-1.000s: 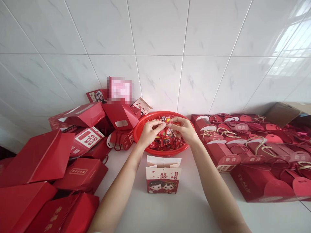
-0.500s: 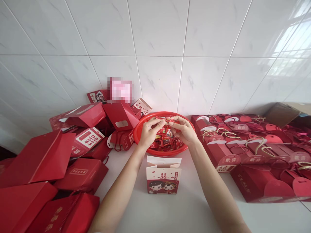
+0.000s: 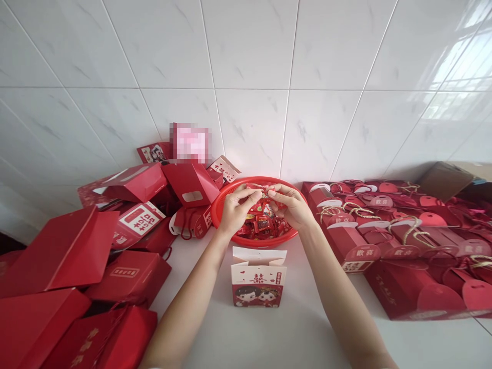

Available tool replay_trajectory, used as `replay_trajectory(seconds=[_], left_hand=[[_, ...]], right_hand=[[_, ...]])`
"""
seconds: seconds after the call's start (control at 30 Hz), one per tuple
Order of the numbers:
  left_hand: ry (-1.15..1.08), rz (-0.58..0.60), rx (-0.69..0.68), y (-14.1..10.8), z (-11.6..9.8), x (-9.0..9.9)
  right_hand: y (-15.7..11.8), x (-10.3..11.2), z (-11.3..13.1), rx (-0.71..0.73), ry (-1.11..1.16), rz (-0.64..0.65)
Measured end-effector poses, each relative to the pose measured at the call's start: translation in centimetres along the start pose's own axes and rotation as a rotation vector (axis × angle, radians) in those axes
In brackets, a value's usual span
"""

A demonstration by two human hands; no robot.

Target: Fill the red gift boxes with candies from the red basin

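Note:
Over a red plastic basket (image 3: 220, 211), both hands meet at their fingertips. My left hand (image 3: 239, 206) is closed, thumb and fingers pinching one end of a small red-wrapped candy (image 3: 264, 188). My right hand (image 3: 291, 205) pinches its other end, and the fingers cover part of the wrapper. Several more red-wrapped candies (image 3: 263, 224) fill the basket below. In front of it, between my forearms, a white-and-red gift box (image 3: 259, 288) with two cartoon figures stands upright on the table, its top flaps raised.
Red gift boxes (image 3: 128, 277) lie heaped on the left. On the right, red boxes (image 3: 351, 246) with cord handles stand in packed rows, with a brown cardboard box (image 3: 442, 180) behind. A tiled wall (image 3: 251, 123) rises behind the white table (image 3: 246, 338).
My right fingers have shifted slightly at the candy, and a little more of its wrapper shows. The left hand, basket and boxes stay where they were.

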State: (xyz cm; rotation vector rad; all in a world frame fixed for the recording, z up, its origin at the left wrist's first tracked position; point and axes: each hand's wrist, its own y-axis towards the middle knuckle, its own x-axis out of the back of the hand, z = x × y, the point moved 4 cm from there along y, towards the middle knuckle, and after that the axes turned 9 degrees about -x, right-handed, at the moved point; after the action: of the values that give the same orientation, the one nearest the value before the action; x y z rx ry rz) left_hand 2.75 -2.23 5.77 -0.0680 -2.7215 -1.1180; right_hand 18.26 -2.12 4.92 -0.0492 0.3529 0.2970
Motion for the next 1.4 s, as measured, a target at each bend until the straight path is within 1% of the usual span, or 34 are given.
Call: replay_trajectory(seconds=[0.17,0.27,0.4,0.47,0.57,0.7,0.9,1.03,1.17,1.27,1.4], left_hand=[[-0.048,-0.008,0.019,0.0,0.2,0.0],[-0.084,-0.036,0.035,0.1,0.4,0.1],[-0.088,-0.063,0.045,0.2,0.5,0.3],[-0.079,-0.064,0.048,0.2,0.6,0.3],[-0.068,-0.041,0.057,0.1,0.7,0.2],[-0.044,0.014,0.059,0.1,0.9,0.1],[-0.027,0.055,0.069,0.0,1.3,0.0],[-0.025,0.061,0.042,0.0,1.8,-0.1],[-0.018,0.078,0.027,0.0,2.0,-0.1],[-0.030,0.111,0.046,0.0,2.1,-0.2],[-0.051,0.133,0.064,0.0,2.3,-0.3]], right_hand=[[-0.1,0.1,0.0,-0.030,0.043,-0.014],[0.2,0.5,0.1,-0.052,0.093,-0.004],[0.5,0.8,0.0,-0.102,0.133,0.032],[0.4,0.6,0.1,-0.101,0.119,0.058],[-0.1,0.2,0.2,-0.079,0.053,0.074],[-0.5,-0.1,0.1,-0.046,-0.014,0.040],[-0.3,0.1,-0.2,-0.054,-0.043,-0.016],[-0.1,0.1,-0.5,-0.065,-0.029,-0.051],[0.2,-0.5,-0.9,-0.071,0.034,-0.005],[0.2,-0.9,-1.1,-0.068,0.029,0.029],[0.3,-0.9,-1.2,-0.063,0.024,0.019]])
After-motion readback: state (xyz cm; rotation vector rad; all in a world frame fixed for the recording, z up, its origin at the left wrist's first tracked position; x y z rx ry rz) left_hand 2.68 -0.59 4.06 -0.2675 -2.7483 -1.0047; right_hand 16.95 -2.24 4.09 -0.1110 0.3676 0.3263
